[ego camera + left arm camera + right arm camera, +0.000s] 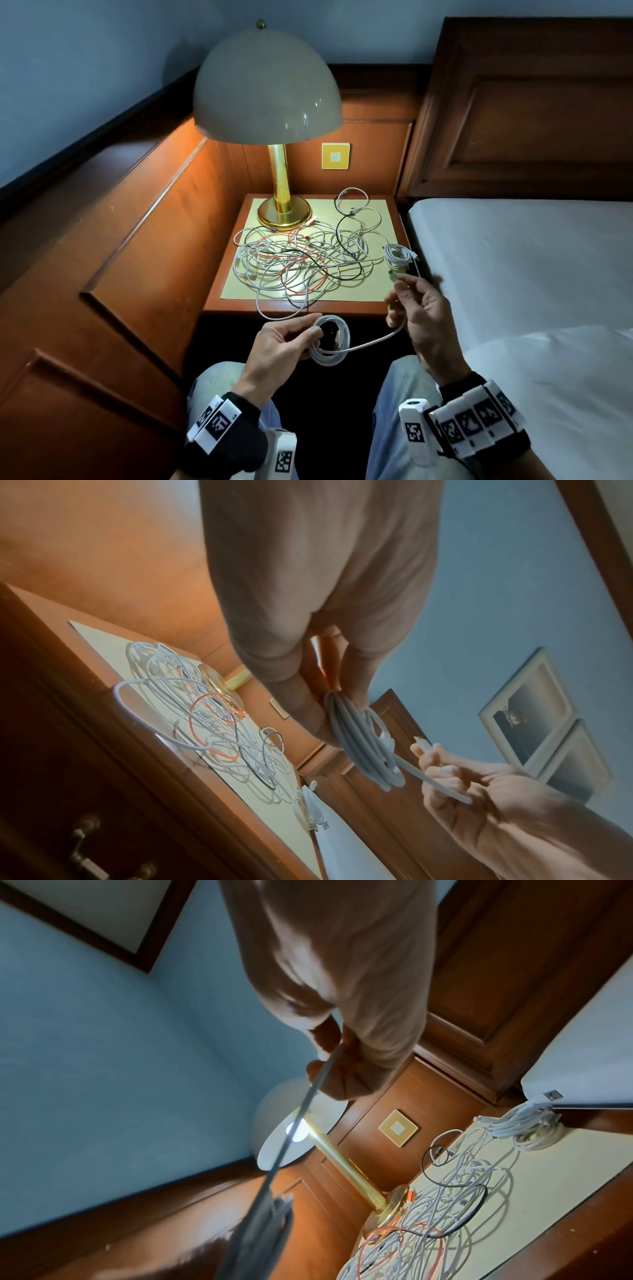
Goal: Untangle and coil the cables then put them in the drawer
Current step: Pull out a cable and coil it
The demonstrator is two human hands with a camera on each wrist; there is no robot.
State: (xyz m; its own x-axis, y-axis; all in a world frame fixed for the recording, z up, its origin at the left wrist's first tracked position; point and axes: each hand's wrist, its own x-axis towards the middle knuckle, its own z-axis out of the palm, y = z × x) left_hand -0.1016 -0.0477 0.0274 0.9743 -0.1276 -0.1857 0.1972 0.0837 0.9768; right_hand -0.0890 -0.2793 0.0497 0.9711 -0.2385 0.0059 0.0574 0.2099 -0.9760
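Left hand [281,342] is pinching a white coiled cable [330,344] in front of the nightstand [308,305], above the lap. Right hand [416,313] has its fingers curled round that cable's loose tail, plug end poking up. Behind them, a messy tangle of cables [301,260] in white, red and black covers most of the nightstand top. 1 finished coil [399,257] sits at its right edge, near the bed [531,260]. Brass lamp [277,144] stands at the back, touching the tangle.
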